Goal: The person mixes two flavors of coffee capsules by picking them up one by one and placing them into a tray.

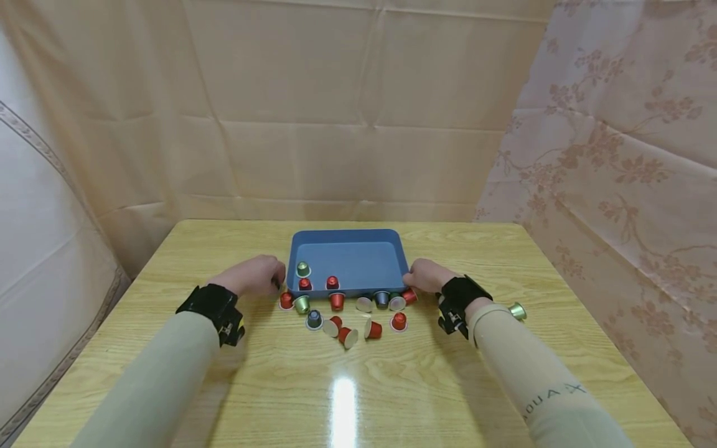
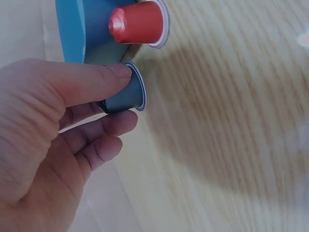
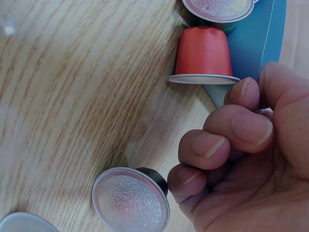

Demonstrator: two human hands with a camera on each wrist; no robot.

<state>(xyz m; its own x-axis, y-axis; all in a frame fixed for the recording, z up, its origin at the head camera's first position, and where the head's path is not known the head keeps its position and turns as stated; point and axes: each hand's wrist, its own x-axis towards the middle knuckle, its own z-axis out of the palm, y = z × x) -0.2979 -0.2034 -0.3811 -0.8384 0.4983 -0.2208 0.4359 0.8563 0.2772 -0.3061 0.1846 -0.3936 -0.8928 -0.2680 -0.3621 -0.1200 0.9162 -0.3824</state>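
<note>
My left hand, beside the tray's left front corner, pinches a dark coffee capsule between thumb and fingers. Its pale rim faces away from the palm. A red capsule stands close by against the blue tray. At the opposite front corner, my right hand grips the tray edge with thumb and curled index finger; the contact is partly hidden. Its other fingers are curled too. Near them are a red capsule and a dark capsule with its foil lid showing.
Inside the tray stand a green capsule and two red ones. Several red, green and dark capsules lie along the tray's front and nearer on the wooden table. A green capsule lies beyond the right forearm. Cloth hangs behind.
</note>
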